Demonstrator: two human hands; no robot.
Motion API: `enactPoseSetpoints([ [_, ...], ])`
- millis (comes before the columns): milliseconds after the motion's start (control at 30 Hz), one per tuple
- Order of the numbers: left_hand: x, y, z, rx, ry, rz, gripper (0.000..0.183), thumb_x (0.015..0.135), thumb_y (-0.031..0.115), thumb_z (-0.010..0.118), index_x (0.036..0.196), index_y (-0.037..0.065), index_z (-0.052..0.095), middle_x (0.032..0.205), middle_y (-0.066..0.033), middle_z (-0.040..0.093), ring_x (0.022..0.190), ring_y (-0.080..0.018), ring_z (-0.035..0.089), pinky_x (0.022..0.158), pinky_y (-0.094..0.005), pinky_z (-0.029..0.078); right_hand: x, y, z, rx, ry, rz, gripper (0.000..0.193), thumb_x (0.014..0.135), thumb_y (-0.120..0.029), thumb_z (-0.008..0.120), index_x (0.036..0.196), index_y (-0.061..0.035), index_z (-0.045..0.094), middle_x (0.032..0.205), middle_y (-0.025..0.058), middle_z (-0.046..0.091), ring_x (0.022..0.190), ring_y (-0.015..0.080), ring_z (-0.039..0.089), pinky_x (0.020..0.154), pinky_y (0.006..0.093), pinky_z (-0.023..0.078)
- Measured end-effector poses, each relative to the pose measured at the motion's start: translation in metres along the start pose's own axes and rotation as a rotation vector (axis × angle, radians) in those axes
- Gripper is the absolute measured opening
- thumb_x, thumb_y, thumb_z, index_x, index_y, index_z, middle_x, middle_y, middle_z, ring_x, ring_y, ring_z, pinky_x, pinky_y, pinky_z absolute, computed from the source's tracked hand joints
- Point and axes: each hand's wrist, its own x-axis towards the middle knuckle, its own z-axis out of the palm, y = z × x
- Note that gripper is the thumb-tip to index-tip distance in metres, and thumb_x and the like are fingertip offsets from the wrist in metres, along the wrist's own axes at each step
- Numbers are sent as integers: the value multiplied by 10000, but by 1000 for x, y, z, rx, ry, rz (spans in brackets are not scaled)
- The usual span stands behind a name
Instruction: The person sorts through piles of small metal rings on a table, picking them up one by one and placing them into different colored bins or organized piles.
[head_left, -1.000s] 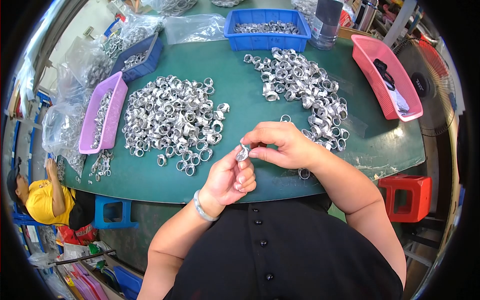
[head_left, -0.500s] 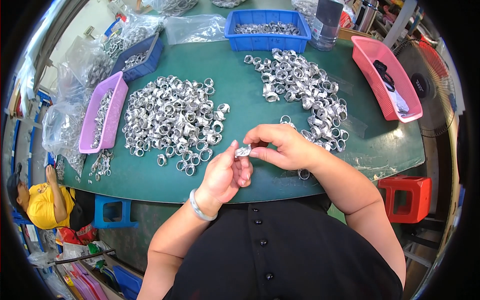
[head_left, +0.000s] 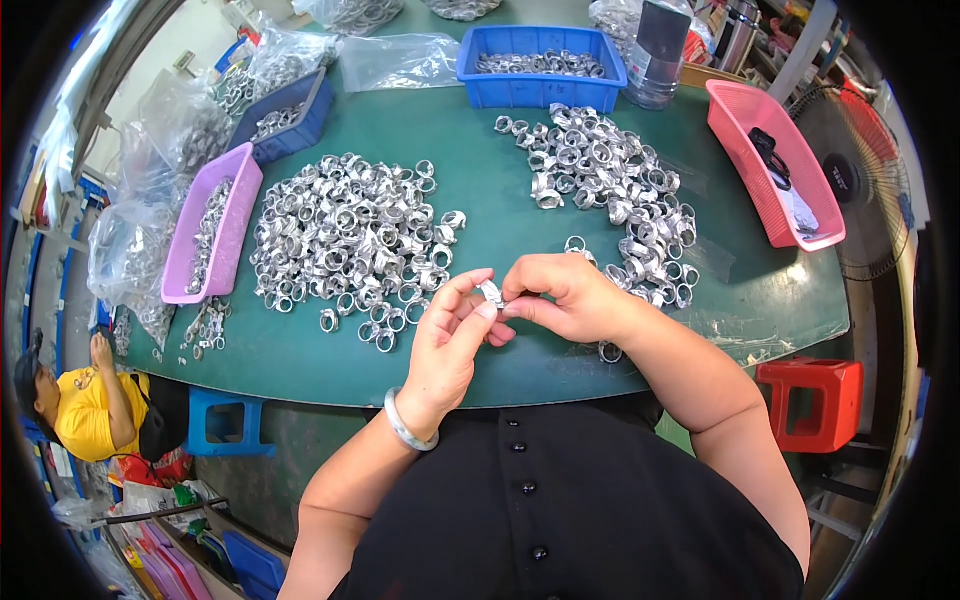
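Note:
Over the near middle of the table, both hands meet at one silver-coloured metal ring (head_left: 491,292). My left hand (head_left: 448,345) pinches it between thumb and fingers. My right hand (head_left: 570,297) also grips it, from the right side, with thumb and forefinger closed at its edge. Part of the ring is covered by the fingertips. A large heap of similar rings (head_left: 345,235) lies to the left of my hands. Another pile of rings (head_left: 590,150) spreads from the far middle down to beside my right hand.
On the green table (head_left: 470,140) stand a blue bin (head_left: 543,95) at the far side, a purple basket (head_left: 245,215) and darker blue bin (head_left: 295,140) on the left, and a pink basket (head_left: 740,150) on the right. A fan (head_left: 842,178) and red stool (head_left: 810,405) are beyond.
My left thumb has come up onto the ring, and the left fingers have curled around it. The ring has turned to a steeper angle. My right hand keeps its pinch.

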Motion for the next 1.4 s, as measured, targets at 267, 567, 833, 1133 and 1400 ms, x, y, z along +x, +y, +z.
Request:
enactPoseSetpoints([
  [267,-1,0,0,13,-14,30,341,874,29,499,1209,37,435,921,-72,584,743,-129,593,680,-245,475,1,1,0,-46,5,-81,126,737,-22,655,824,-17,565,795,79,589,728,225,596,632,301,473],
  [567,-1,4,2,38,16,-4,324,855,28,544,1160,11,438,899,-70,579,749,-132,583,683,-249,469,1,1,0,-64,-1,-86,134,726,-19,660,817,-16,561,794,82,588,723,234,593,626,307,472],
  [833,-1,2,1,38,27,-16,315,847,34,558,1142,20,449,879,-64,587,723,-123,582,657,-234,467,0,-1,0,-56,-12,-83,119,735,-22,653,814,-19,565,790,80,588,721,234,594,620,307,470],
  [1133,-3,-2,-1,81,41,-13,239,849,50,530,1080,29,473,809,-57,587,654,-102,554,587,-216,457,0,3,3,-49,-47,-102,101,753,-59,629,833,-49,568,775,83,579,730,273,583,625,345,460],
  [1400,-8,1,3,57,43,-59,177,862,67,528,1032,34,492,833,-42,574,644,-83,536,574,-210,447,1,-7,2,-74,-71,-126,94,751,-56,634,827,-40,582,764,90,582,711,278,579,617,342,461],
])
